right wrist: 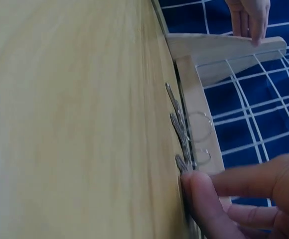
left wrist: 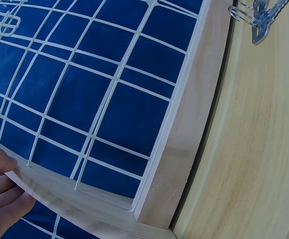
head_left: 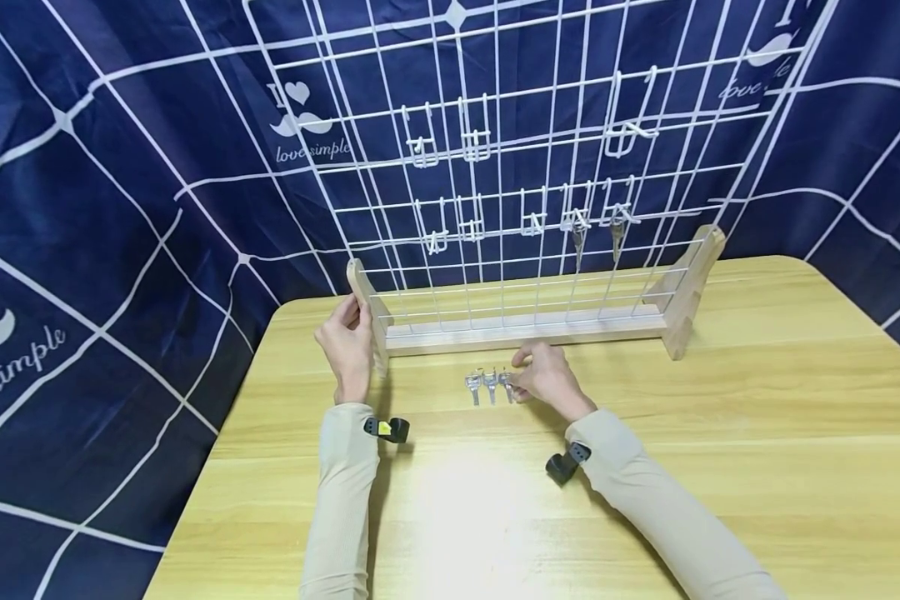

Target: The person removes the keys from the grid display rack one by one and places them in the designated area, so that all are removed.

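Observation:
Three silver keys with rings lie in a row on the wooden table, in front of the rack's base. My right hand is at the rightmost key, its thumb and forefinger pinching it. My left hand grips the left wooden side support of the white wire grid rack. The left wrist view shows its fingers curled on the support's edge. Two more keys hang from hooks at the rack's lower right.
Several other white wire hooks are clipped on the grid, one larger hook at the upper right. A wooden crossbar joins the two supports. A dark blue patterned curtain surrounds the table.

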`<move>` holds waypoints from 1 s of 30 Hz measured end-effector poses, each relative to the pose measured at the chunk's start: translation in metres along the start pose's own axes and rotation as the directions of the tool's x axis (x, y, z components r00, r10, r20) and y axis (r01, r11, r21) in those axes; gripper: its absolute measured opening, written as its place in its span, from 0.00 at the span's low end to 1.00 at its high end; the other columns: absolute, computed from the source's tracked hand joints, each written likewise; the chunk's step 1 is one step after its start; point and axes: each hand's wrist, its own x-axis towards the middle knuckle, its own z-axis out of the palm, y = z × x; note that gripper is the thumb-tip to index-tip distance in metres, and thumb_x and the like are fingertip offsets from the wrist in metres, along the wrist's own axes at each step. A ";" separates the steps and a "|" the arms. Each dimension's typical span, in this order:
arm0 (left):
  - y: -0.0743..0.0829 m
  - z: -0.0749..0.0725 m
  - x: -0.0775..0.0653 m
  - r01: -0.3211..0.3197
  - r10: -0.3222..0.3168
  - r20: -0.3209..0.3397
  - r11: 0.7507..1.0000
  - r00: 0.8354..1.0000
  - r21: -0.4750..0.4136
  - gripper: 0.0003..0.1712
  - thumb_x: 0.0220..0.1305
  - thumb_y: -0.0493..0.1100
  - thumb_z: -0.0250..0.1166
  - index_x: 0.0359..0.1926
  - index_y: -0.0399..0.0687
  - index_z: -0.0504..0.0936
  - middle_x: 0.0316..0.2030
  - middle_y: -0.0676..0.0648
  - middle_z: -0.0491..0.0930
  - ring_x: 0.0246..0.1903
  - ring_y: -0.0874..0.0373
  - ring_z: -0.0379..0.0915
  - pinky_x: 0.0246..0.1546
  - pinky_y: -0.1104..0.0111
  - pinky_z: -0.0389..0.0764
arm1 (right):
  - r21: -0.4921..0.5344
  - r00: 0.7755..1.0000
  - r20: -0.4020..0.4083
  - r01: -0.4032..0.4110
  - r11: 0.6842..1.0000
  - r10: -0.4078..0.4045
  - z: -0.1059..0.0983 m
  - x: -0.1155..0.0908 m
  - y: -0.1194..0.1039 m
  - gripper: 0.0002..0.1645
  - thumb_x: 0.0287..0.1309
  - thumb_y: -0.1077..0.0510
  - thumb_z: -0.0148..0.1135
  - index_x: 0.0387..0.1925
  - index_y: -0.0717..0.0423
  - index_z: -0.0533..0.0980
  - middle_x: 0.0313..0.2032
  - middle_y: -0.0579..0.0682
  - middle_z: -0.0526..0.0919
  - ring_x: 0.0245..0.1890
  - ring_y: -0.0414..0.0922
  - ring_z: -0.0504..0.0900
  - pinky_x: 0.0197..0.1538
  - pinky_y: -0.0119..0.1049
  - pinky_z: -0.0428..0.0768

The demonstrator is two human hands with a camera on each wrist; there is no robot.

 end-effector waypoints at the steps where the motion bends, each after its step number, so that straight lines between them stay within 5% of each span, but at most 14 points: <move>1: 0.000 0.000 0.000 0.001 -0.001 0.001 1.000 1.000 0.000 0.13 0.59 0.30 0.65 0.46 0.31 0.84 0.40 0.35 0.84 0.38 0.45 0.84 0.41 0.59 0.84 | 0.002 1.000 -0.001 -0.004 1.000 0.004 -0.003 0.000 -0.001 0.20 0.51 0.71 0.67 0.47 0.70 0.75 0.27 0.61 0.84 0.17 0.44 0.83 0.26 0.35 0.85; 4: 0.001 0.000 -0.001 0.000 0.000 0.003 1.000 1.000 -0.005 0.13 0.59 0.30 0.65 0.45 0.31 0.84 0.40 0.34 0.84 0.38 0.45 0.84 0.41 0.59 0.85 | -0.005 0.999 -0.038 0.013 1.000 -0.013 -0.015 -0.003 -0.006 0.20 0.53 0.68 0.68 0.48 0.68 0.76 0.29 0.61 0.85 0.20 0.46 0.85 0.27 0.35 0.85; 8: 0.001 0.000 -0.001 -0.014 0.014 0.004 1.000 1.000 -0.007 0.13 0.59 0.29 0.65 0.45 0.30 0.84 0.40 0.34 0.84 0.39 0.44 0.84 0.41 0.58 0.84 | -0.080 0.970 -0.158 0.173 0.982 -0.184 -0.036 -0.012 -0.019 0.15 0.55 0.65 0.66 0.45 0.67 0.79 0.31 0.60 0.86 0.26 0.50 0.86 0.30 0.35 0.84; 12: 0.002 -0.001 -0.002 -0.018 0.018 0.004 1.000 1.000 -0.011 0.13 0.59 0.29 0.64 0.46 0.30 0.84 0.40 0.34 0.83 0.39 0.44 0.84 0.41 0.58 0.84 | -0.156 0.878 -0.305 0.336 0.929 -0.369 -0.056 -0.022 -0.037 0.12 0.56 0.63 0.64 0.41 0.67 0.81 0.32 0.61 0.86 0.30 0.52 0.86 0.40 0.40 0.83; 15: 0.003 -0.001 -0.002 -0.014 0.014 0.002 1.000 1.000 -0.010 0.13 0.59 0.29 0.64 0.46 0.30 0.84 0.41 0.34 0.83 0.39 0.44 0.84 0.41 0.58 0.84 | -0.205 0.780 -0.422 0.413 0.887 -0.461 -0.067 -0.028 -0.050 0.11 0.55 0.63 0.65 0.39 0.67 0.82 0.32 0.61 0.86 0.30 0.54 0.85 0.42 0.41 0.82; 19: 0.003 -0.002 -0.002 -0.010 0.010 0.001 1.000 1.000 -0.005 0.13 0.59 0.29 0.64 0.46 0.31 0.84 0.41 0.34 0.84 0.39 0.44 0.84 0.41 0.58 0.84 | -0.240 0.647 -0.545 0.489 0.839 -0.533 -0.081 -0.035 -0.065 0.09 0.54 0.64 0.66 0.36 0.68 0.83 0.30 0.60 0.86 0.26 0.52 0.86 0.32 0.24 0.80; 22: 0.004 -0.002 -0.002 -0.009 0.009 0.004 1.000 1.000 -0.005 0.13 0.60 0.29 0.64 0.46 0.31 0.84 0.41 0.35 0.84 0.39 0.45 0.84 0.41 0.58 0.84 | -0.262 0.575 -0.602 0.513 0.817 -0.554 -0.090 -0.039 -0.071 0.08 0.54 0.63 0.66 0.33 0.67 0.84 0.26 0.58 0.86 0.20 0.37 0.83 0.27 0.14 0.72; 26: 0.003 -0.002 -0.002 -0.010 0.010 0.007 1.000 1.000 -0.006 0.13 0.60 0.29 0.64 0.46 0.31 0.84 0.41 0.35 0.84 0.39 0.45 0.84 0.41 0.58 0.84 | -0.281 0.526 -0.651 0.503 0.817 -0.548 -0.099 -0.041 -0.074 0.09 0.54 0.61 0.67 0.31 0.66 0.84 0.25 0.58 0.86 0.17 0.18 0.71 0.27 0.12 0.70; 30: 0.002 -0.002 -0.002 -0.008 0.008 0.007 1.000 1.000 -0.007 0.13 0.60 0.30 0.64 0.46 0.31 0.84 0.41 0.34 0.84 0.39 0.45 0.84 0.41 0.58 0.84 | -0.314 0.498 -0.673 0.477 0.821 -0.547 -0.105 -0.041 -0.077 0.10 0.54 0.59 0.69 0.33 0.65 0.84 0.26 0.57 0.86 0.20 0.29 0.79 0.31 0.12 0.69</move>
